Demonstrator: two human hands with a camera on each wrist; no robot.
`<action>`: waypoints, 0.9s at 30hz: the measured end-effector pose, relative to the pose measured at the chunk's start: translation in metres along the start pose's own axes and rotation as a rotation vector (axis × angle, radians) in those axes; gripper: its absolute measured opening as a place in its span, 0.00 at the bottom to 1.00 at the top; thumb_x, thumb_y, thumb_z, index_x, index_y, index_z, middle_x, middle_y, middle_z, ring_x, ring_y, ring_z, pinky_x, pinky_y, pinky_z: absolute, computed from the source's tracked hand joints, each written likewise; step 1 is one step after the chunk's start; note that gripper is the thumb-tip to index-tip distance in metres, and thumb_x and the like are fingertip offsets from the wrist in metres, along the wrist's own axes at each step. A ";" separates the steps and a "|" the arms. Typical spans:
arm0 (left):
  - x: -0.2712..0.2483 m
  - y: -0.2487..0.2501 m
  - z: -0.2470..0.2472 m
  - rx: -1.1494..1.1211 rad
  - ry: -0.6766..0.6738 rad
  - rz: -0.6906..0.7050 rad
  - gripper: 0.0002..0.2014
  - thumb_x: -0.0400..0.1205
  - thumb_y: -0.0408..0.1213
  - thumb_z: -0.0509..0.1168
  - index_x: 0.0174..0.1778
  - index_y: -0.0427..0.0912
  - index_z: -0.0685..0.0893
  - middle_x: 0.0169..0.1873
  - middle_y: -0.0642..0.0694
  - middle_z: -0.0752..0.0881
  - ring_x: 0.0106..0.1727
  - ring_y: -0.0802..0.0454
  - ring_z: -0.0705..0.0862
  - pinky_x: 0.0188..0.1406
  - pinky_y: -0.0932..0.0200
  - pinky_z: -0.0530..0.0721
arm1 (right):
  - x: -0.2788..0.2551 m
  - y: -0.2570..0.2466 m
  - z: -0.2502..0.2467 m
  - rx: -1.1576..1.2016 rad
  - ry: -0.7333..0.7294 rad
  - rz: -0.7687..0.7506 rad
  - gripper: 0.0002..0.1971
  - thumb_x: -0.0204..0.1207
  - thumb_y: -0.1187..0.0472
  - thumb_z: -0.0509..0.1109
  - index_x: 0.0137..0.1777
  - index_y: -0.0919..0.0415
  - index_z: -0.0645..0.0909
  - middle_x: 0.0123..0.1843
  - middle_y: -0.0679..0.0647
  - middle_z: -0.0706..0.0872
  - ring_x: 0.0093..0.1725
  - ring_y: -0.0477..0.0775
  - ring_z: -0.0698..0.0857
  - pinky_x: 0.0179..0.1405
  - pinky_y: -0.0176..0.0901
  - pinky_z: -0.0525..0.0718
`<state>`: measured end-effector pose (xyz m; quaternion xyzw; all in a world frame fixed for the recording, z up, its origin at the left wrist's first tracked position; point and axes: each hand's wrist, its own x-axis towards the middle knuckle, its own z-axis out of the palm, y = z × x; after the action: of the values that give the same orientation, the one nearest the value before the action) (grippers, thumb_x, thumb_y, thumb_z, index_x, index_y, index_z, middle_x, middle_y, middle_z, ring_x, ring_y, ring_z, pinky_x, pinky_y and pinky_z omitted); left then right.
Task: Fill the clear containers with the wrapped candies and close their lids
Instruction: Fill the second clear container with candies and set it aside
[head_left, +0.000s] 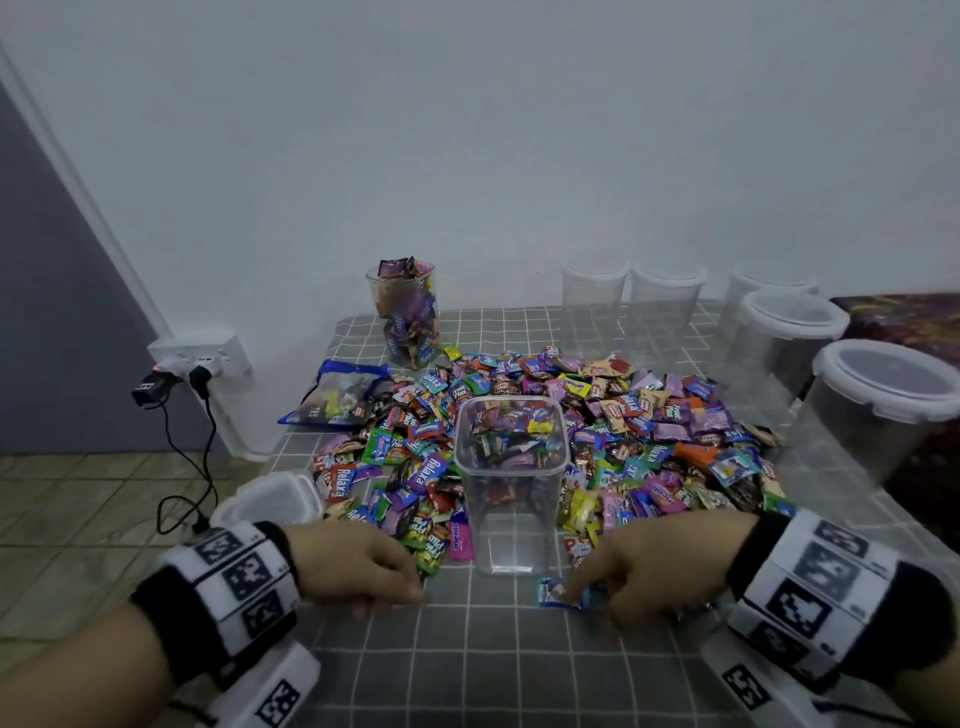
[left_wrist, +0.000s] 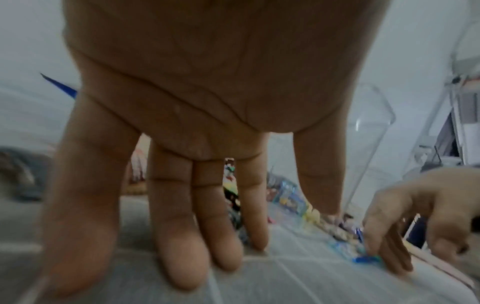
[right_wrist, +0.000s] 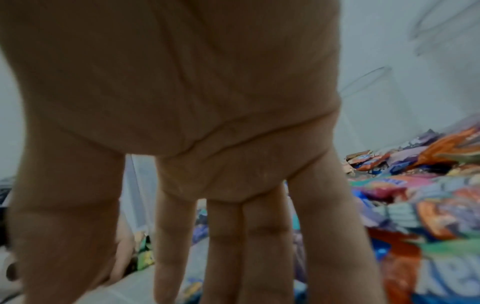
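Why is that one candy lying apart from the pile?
One blue candy lies alone on the table in front of the square container, away from the pile. The right hand is touching it. Nothing looks damaged.

Grey white-grid tablecloth (head_left: 519, 670); multicoloured candy pile (head_left: 649, 431); black-white patterned wristbands (head_left: 234, 582).

Tabletop (head_left: 519, 675) w/ grey grid cloth. On it: big heap of wrapped candies (head_left: 649, 415) mid, square clear container (head_left: 511, 483) at heap's near edge, part full; round jar (head_left: 405, 317) of candies at back; blue bag (head_left: 337, 392) left; loose lid (head_left: 275, 499) near left edge; lidded containers (head_left: 779, 338) back right.
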<state>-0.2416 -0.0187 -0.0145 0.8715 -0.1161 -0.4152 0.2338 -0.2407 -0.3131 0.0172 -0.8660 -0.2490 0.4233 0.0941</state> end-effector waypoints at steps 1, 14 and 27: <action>0.009 0.001 0.001 -0.019 -0.017 0.007 0.06 0.81 0.50 0.65 0.48 0.54 0.83 0.34 0.56 0.83 0.32 0.61 0.82 0.39 0.62 0.80 | 0.003 0.003 0.000 0.008 -0.031 0.020 0.21 0.78 0.54 0.66 0.70 0.35 0.75 0.48 0.45 0.86 0.39 0.44 0.82 0.44 0.38 0.84; 0.051 0.021 -0.035 -0.069 0.251 -0.022 0.07 0.81 0.34 0.64 0.41 0.51 0.81 0.34 0.49 0.84 0.31 0.54 0.82 0.36 0.57 0.81 | 0.027 0.024 -0.037 -0.008 0.292 0.152 0.29 0.78 0.50 0.66 0.79 0.40 0.65 0.71 0.49 0.77 0.65 0.52 0.78 0.67 0.45 0.75; 0.053 0.039 -0.060 0.352 0.648 -0.090 0.34 0.74 0.61 0.67 0.75 0.55 0.67 0.70 0.51 0.74 0.67 0.50 0.76 0.65 0.47 0.78 | 0.012 0.037 -0.048 -0.121 0.698 0.288 0.29 0.79 0.46 0.63 0.79 0.50 0.62 0.74 0.53 0.71 0.69 0.56 0.74 0.59 0.47 0.76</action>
<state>-0.1625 -0.0544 0.0024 0.9888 -0.0674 -0.1013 0.0866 -0.1838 -0.3359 0.0253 -0.9882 -0.1021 0.0962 0.0615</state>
